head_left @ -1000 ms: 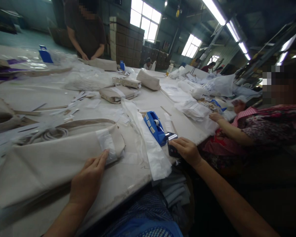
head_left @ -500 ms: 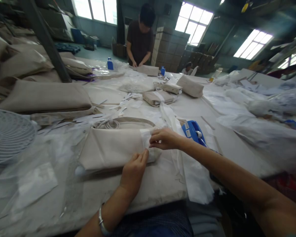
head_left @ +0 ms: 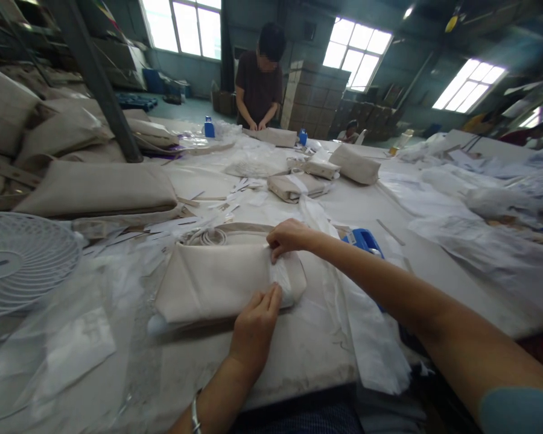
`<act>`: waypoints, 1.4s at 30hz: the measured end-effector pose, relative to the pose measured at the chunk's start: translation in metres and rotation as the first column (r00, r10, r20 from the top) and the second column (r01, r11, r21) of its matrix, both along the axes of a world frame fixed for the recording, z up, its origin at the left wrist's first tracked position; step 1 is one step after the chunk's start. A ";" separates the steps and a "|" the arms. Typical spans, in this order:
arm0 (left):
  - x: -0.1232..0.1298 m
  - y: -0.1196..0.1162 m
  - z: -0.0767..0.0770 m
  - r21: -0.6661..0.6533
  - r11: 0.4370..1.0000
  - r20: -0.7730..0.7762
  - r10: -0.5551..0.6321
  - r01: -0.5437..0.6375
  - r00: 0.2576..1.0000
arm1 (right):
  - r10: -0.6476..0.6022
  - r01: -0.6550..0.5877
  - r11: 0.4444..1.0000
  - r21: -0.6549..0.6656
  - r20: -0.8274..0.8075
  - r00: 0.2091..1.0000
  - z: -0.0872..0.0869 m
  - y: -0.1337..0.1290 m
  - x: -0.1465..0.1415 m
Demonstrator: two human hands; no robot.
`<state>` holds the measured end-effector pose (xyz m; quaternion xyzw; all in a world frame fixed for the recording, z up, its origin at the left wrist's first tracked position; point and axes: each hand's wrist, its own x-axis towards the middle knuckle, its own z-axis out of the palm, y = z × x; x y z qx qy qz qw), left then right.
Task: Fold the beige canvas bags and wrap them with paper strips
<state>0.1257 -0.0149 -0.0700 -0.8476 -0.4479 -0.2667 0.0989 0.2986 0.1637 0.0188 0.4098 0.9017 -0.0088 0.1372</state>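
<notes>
A beige bag (head_left: 217,280) lies on its side near the close edge of a counter (head_left: 308,343), a white wrap (head_left: 280,274) around its three o'clock end. A worker's left hand (head_left: 256,319), fingers outstretched, presses the wrap; the right hand (head_left: 286,236) curls above it at one o'clock, though whether it pinches the wrap cannot be told. From the bag, a blue tape dispenser (head_left: 365,240) sits past two o'clock, a white fan (head_left: 22,265) at nine and a co-worker (head_left: 259,90) at twelve.
</notes>
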 end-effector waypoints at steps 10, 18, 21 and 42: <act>-0.004 0.001 -0.009 -0.070 0.997 0.008 -0.023 0.024 1.000 | -0.180 0.423 0.873 0.241 -0.646 0.741 -0.026 -0.072 0.029; -0.032 0.007 0.000 -0.146 0.952 0.110 -0.256 0.270 0.960 | -0.198 0.397 0.915 -0.067 -0.933 0.299 -0.077 -0.208 0.001; -0.071 0.007 0.015 -0.104 0.964 -0.024 -0.248 0.244 0.968 | -0.673 0.231 0.715 -0.659 -0.739 -0.028 -0.085 -0.231 -0.018; -0.130 -0.002 -0.005 0.111 0.980 0.071 0.157 -0.165 0.985 | -0.667 -0.105 0.727 -0.679 -0.660 -0.345 -0.054 -0.218 -0.063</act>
